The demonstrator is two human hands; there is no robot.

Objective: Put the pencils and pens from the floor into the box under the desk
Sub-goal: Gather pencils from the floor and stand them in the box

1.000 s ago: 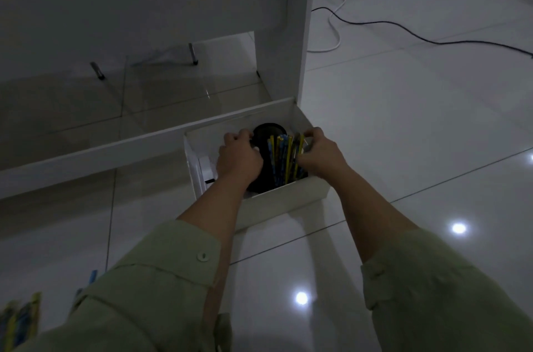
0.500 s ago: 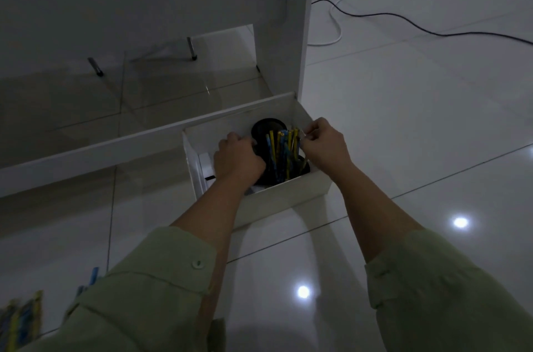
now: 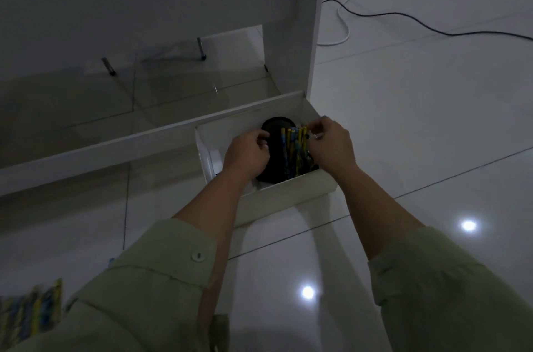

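Note:
A white box (image 3: 291,196) sits on the floor by the desk's white side panel (image 3: 315,34). Inside it, a bundle of yellow and blue pencils (image 3: 294,149) leans against a black round holder (image 3: 275,126). My left hand (image 3: 246,151) has its fingers curled against the holder's left side. My right hand (image 3: 330,147) pinches the top ends of the pencils from the right. More yellow and blue pencils (image 3: 31,315) lie on the floor at the bottom left, partly hidden by my left sleeve.
The desk's white crossbar (image 3: 115,147) runs along the floor left of the box. Behind it stand two thin metal legs (image 3: 200,48). A black cable (image 3: 432,30) and a white cable (image 3: 344,20) trail over the glossy tiles at the upper right.
My right hand has lifted from the bundle's side to its top ends. The pencils have tipped more upright. My left hand has stayed beside the black holder.

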